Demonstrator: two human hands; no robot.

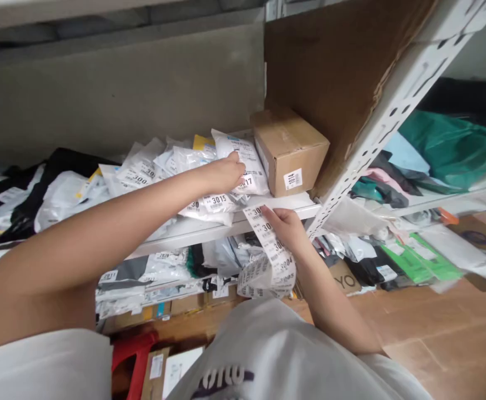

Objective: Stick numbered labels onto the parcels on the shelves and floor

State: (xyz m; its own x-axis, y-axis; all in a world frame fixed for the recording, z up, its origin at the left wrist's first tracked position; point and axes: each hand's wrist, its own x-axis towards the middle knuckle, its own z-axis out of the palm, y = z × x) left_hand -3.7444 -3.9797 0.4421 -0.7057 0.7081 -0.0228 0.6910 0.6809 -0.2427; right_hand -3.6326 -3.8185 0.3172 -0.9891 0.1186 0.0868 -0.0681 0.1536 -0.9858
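My left hand (225, 173) reaches onto the metal shelf (243, 225) and presses its curled fingers on a white parcel bag (243, 158) marked with a number ending in 17. It lies among several white numbered bags (143, 172). My right hand (286, 228), just below the shelf edge, is closed on a long strip of numbered labels (270, 261) that curls down from it.
A brown cardboard box (288, 150) with a small label stands right of the bags against a cardboard divider. The lower shelf holds more bags. Green and dark packages fill the rack to the right. A red stool (136, 361) stands on the cardboard-covered floor.
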